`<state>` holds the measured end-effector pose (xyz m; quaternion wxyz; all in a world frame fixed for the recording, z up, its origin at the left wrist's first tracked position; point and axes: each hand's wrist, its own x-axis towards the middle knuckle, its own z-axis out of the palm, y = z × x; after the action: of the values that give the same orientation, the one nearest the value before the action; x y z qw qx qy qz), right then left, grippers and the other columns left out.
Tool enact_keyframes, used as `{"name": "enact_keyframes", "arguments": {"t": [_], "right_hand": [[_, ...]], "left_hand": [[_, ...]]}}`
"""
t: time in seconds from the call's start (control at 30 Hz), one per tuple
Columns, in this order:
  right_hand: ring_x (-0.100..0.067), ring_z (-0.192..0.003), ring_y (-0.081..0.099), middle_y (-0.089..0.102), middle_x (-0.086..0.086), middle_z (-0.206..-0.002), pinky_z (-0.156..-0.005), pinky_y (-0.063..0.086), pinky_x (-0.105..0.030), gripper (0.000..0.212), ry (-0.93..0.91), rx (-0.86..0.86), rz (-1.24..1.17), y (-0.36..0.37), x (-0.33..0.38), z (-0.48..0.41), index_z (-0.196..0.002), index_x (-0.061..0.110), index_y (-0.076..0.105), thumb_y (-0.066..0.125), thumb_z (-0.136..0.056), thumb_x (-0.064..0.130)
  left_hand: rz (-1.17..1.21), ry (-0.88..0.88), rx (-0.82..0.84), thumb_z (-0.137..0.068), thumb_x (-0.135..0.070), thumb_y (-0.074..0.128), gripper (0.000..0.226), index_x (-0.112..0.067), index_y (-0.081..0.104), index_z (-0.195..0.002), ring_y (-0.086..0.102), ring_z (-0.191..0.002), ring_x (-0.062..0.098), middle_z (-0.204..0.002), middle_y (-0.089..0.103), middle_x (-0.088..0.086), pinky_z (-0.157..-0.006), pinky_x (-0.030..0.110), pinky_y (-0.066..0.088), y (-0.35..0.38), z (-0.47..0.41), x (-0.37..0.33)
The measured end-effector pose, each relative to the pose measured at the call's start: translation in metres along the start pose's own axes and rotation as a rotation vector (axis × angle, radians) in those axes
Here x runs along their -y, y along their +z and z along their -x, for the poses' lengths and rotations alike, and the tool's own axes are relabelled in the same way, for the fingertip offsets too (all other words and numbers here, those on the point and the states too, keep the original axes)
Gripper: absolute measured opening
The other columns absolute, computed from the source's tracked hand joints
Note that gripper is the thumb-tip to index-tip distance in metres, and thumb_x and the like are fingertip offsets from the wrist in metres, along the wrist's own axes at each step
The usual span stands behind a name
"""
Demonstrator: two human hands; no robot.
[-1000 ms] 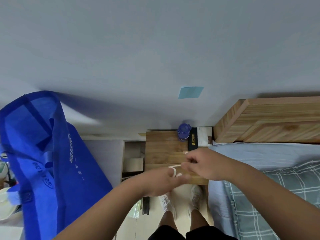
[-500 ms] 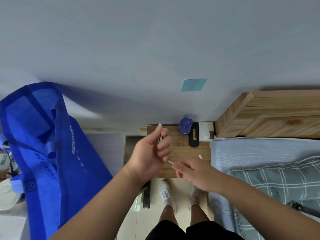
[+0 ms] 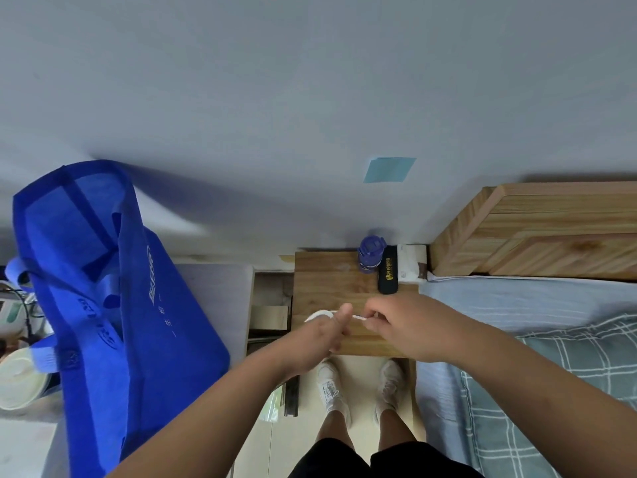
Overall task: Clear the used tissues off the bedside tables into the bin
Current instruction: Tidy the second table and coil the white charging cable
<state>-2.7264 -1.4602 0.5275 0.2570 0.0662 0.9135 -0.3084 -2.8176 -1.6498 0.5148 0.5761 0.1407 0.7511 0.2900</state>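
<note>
Both of my hands are over the front half of a wooden bedside table (image 3: pixel 324 281). A thin white cord (image 3: pixel 358 317) runs between them. My left hand (image 3: pixel 320 336) grips it, and a white loop (image 3: pixel 315 316) sticks out beside the thumb. Pinching the cord's other end is my right hand (image 3: pixel 403 326). A white tissue pack (image 3: pixel 410 262) lies at the table's back right corner. No loose tissue and no bin are in view.
A blue bottle (image 3: pixel 370 253) and a black case (image 3: pixel 387 270) stand at the table's back. A bed (image 3: pixel 534 305) with a wooden headboard (image 3: pixel 551 232) borders the right. A big blue bag (image 3: pixel 103 288) hangs at left, with a white bowl (image 3: pixel 17 381) below it.
My left hand has come down from its raised spot near the table's back to the front, still holding the cord. My right hand has shifted slightly right and up.
</note>
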Motion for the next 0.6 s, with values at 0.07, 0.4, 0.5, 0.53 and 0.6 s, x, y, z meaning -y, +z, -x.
{"name": "enact_keyframes", "arguments": {"t": [0.07, 0.4, 0.5, 0.53, 0.6], "right_hand": [[-0.003, -0.065, 0.055, 0.061, 0.012, -0.073, -0.057, 0.039, -0.024, 0.014, -0.005, -0.007, -0.23, 0.012, 0.012, 0.005, -0.1, 0.038, 0.061, 0.049, -0.104, 0.041], [-0.012, -0.066, 0.062, 0.072, 0.003, -0.077, -0.063, 0.052, -0.029, 0.024, 0.131, 0.089, -1.059, 0.05, 0.028, 0.01, -0.077, 0.034, 0.073, 0.062, -0.087, 0.053], [-0.021, -0.069, 0.065, 0.071, -0.006, -0.076, -0.066, 0.055, -0.033, 0.006, 0.126, 0.067, -1.326, 0.04, 0.012, 0.009, -0.092, 0.028, 0.078, 0.079, -0.086, 0.025], [-0.023, -0.068, 0.066, 0.071, -0.01, -0.077, -0.065, 0.056, -0.034, 0.017, 0.122, 0.06, -1.458, 0.038, 0.008, 0.008, -0.099, 0.025, 0.079, 0.08, -0.085, 0.015], [-0.022, -0.066, 0.068, 0.071, -0.013, -0.079, -0.062, 0.058, -0.032, 0.028, 0.123, 0.069, -1.722, 0.035, 0.007, 0.004, -0.107, 0.017, 0.079, 0.081, -0.081, 0.005]], "left_hand": [[0.2, 0.03, -0.201, -0.105, -0.067, 0.029, 0.059, -0.019, 0.062, -0.093, 0.048, -0.059, 0.006, -0.068, 0.053, -0.01, -0.062, 0.025, 0.042, 0.005, -0.009, 0.004], [1.431, 0.308, 0.058, -0.105, -0.039, 0.049, 0.034, -0.018, 0.059, -0.08, 0.036, -0.049, 0.012, -0.06, 0.037, -0.006, -0.052, 0.025, 0.037, -0.015, -0.006, -0.021], [1.5, 0.362, 0.256, -0.104, -0.04, 0.051, 0.04, -0.018, 0.057, -0.071, 0.021, -0.043, 0.009, -0.053, 0.024, -0.008, -0.042, 0.022, 0.026, -0.018, 0.006, -0.022], [1.517, 0.367, 0.303, -0.102, -0.04, 0.053, 0.041, -0.017, 0.056, -0.068, 0.02, -0.041, 0.009, -0.05, 0.023, -0.008, -0.04, 0.021, 0.023, -0.017, 0.009, -0.023], [1.536, 0.385, 0.394, -0.1, -0.036, 0.058, 0.042, -0.016, 0.056, -0.062, 0.019, -0.038, 0.009, -0.046, 0.023, -0.008, -0.036, 0.02, 0.02, -0.013, 0.012, -0.024]]}}
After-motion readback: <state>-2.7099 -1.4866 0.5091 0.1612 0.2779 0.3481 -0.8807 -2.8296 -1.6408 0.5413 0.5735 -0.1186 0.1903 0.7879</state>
